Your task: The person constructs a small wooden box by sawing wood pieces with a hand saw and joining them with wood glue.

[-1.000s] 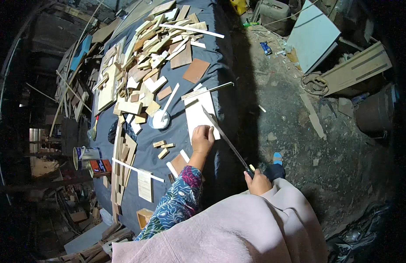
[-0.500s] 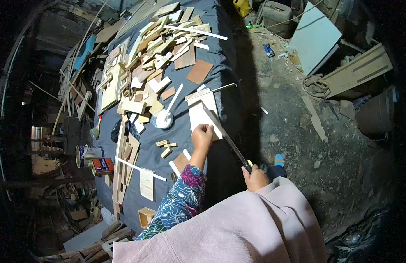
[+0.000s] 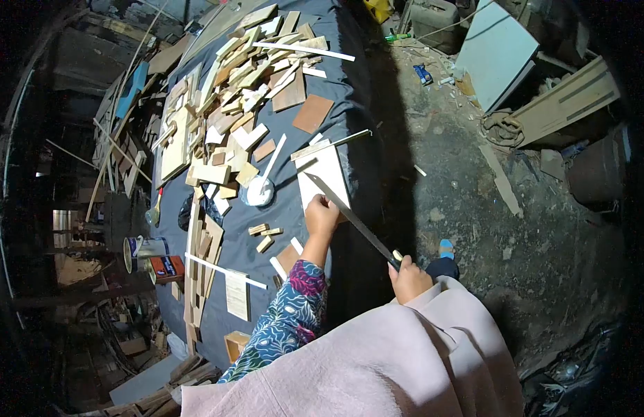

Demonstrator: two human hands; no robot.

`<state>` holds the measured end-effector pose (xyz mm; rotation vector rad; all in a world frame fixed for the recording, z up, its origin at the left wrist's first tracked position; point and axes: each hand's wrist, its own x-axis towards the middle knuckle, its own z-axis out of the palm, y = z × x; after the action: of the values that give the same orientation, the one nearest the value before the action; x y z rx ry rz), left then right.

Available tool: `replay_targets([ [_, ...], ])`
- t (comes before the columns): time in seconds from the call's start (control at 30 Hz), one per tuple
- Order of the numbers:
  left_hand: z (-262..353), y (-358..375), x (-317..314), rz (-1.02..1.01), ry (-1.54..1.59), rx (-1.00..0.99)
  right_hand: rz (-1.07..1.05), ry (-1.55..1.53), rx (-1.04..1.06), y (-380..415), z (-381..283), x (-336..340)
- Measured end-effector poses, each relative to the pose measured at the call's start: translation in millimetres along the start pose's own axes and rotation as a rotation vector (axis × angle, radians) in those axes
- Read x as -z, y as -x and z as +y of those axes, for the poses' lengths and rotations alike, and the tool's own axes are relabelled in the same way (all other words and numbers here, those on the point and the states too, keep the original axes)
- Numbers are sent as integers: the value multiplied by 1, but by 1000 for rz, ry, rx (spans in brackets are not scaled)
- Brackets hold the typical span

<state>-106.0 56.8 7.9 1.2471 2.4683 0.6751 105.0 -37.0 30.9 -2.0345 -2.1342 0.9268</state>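
Observation:
My right hand (image 3: 411, 279) is closed round the handle of a long saw (image 3: 357, 221), whose blade reaches up and left over a pale board (image 3: 324, 169). On the lower part of that board, close beside the blade, my left hand (image 3: 322, 217) has its thumb and fingers pressed together; what they hold, if anything, is too small to tell. A thin stick (image 3: 350, 137) lies across the board's upper end. Left of the board stands a container of white glue (image 3: 259, 190) with a stick in it.
Many wood offcuts (image 3: 238, 90) are heaped on the dark cloth at the upper left. Small blocks (image 3: 264, 243) and long strips (image 3: 197, 264) lie left of my left arm. A paint can (image 3: 143, 251) stands at the cloth's left edge.
My right hand has moved slightly right and down with the saw, and the blade's tip has drawn back down the board. The whole view has shifted a little.

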Motion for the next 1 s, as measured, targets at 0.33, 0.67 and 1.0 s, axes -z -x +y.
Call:
replay_targets([
  [0.33,-29,-18,11,-353,595,401,-49,-118,14,-15,8,11],
  [0.67,-21,-17,46,-785,1030,739,-61,-185,108,-15,8,11],
  [1.0,-21,11,64,30,120,-139,107,-206,183,-13,26,43],
])
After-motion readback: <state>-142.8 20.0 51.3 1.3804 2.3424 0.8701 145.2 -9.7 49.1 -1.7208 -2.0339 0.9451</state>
